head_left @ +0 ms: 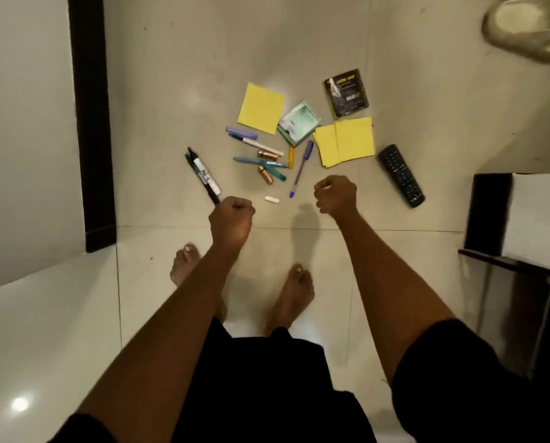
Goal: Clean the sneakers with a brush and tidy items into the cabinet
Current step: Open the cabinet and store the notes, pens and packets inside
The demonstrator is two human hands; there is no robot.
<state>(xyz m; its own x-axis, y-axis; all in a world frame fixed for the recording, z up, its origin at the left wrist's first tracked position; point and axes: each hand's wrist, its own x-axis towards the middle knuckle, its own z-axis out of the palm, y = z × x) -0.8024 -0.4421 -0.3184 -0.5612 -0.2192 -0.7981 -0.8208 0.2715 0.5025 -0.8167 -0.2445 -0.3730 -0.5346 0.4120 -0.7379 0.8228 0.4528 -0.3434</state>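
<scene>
Head view puts the left grip [232,215] and the right grip [336,195] low over the pale glossy tiled floor [171,75], each curled into a fist with nothing visible inside it. The tidying step seems to be in hand and no item has been gathered yet.

Two black-and-white marker pens [203,175] lie just beyond the left grip, and a small white cap [272,199] sits between the grips. A purple ballpoint pen [300,169] points toward the right grip, with a black remote control [400,175] to its outer side. Farther ahead lie yellow square note pads [260,108], a mint-green packet [299,123] and a black spiral-bound notebook [346,93].

The next move likely calls for opening a fist and pinching the thin pens off the slick tile. They may roll.

A pale cream sneaker [529,27], blurred, lies far ahead of the right grip. No brush shows.

A black upright door frame [90,123] stands beyond the left grip. A black-and-white furniture piece [522,219] stands outside the right grip; whether it is the cabinet I cannot tell.
</scene>
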